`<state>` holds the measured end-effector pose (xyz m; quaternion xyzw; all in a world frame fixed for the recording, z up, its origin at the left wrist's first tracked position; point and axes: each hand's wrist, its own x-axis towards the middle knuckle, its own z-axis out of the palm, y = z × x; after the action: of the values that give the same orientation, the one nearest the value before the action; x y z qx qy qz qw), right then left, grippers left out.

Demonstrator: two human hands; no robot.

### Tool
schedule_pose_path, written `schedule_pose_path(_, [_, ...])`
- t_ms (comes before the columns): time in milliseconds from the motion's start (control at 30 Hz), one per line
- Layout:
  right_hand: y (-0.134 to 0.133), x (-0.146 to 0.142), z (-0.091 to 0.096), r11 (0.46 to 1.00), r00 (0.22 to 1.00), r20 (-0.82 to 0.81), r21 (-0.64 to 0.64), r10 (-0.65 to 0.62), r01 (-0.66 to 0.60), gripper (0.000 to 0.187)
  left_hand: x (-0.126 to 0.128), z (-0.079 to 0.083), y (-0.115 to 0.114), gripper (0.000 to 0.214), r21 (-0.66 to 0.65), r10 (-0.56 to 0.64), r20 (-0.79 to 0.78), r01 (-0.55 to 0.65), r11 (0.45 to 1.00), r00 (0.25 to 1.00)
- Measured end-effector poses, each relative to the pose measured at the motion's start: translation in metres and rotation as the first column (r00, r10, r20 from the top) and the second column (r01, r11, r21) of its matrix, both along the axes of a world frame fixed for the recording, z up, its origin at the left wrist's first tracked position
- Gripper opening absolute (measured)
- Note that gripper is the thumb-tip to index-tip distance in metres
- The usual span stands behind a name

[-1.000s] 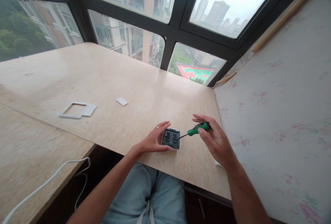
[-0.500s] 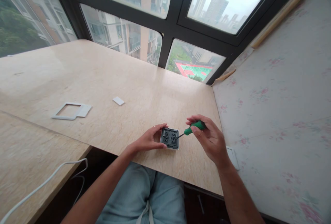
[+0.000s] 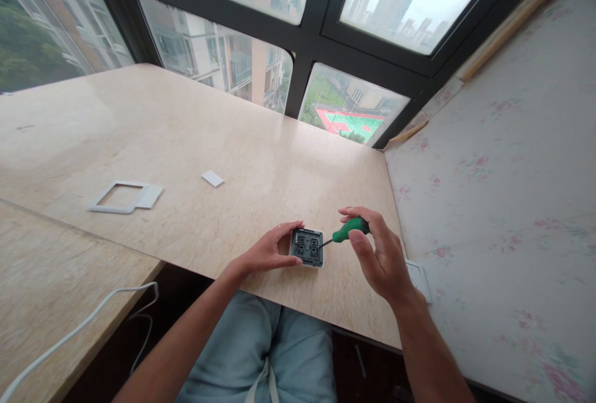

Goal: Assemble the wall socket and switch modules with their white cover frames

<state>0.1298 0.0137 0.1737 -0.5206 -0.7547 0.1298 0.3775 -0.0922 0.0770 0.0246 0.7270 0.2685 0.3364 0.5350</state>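
My left hand (image 3: 272,249) grips the left side of a wall switch (image 3: 308,248), thumb at its near edge and fingers at its far edge. The switch's dark inner face, with two mechanisms, is turned up, and a white rim shows around it. In my right hand (image 3: 379,254) is a screwdriver (image 3: 350,230) with a green handle. Its shaft slants down to the left, and the tip meets the right part of the switch's face, at what looks like a screw. My right fingers are curled around the handle, with the thumb alongside it.
Left on the stone-look sill (image 3: 261,161) lie a white square frame (image 3: 112,209) with a white plate (image 3: 149,197) against it, and a small white piece (image 3: 213,179). A white cable (image 3: 88,316) runs at lower left. A papered wall (image 3: 488,217) with a socket plate (image 3: 419,280) bounds the right.
My right thumb has lifted and shifted along the screwdriver handle, and the grip looks looser. The tip stays on the switch, which my left hand keeps holding. The view has shifted slightly.
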Motion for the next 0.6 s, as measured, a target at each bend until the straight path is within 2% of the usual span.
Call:
schedule_pose_path(167, [-0.005,0.005,0.009,0.98,0.984,-0.151,-0.156,0.098,-0.122,0.031,0.0,-0.003,0.0,0.079,0.033,0.01,-0.006,-0.01,0.999,1.0])
schedule_pose_path(267, [-0.004,0.007,0.009,0.989,0.982,-0.174,-0.112,0.079,-0.099,0.026,0.0,-0.002,0.0,0.078,0.03,0.014,-0.009,-0.014,0.999,1.0])
schedule_pose_path(433, [0.0,0.003,0.011,0.992,0.998,0.049,0.119,-0.05,0.044,0.018,0.0,0.0,0.0,0.079,0.036,0.014,-0.019,-0.013,0.999,1.0])
schedule_pose_path(600, [0.001,0.001,0.013,0.964,0.938,0.308,0.252,-0.158,0.079,0.028,0.0,-0.001,-0.001,0.079,0.044,0.025,-0.026,-0.024,0.999,0.999])
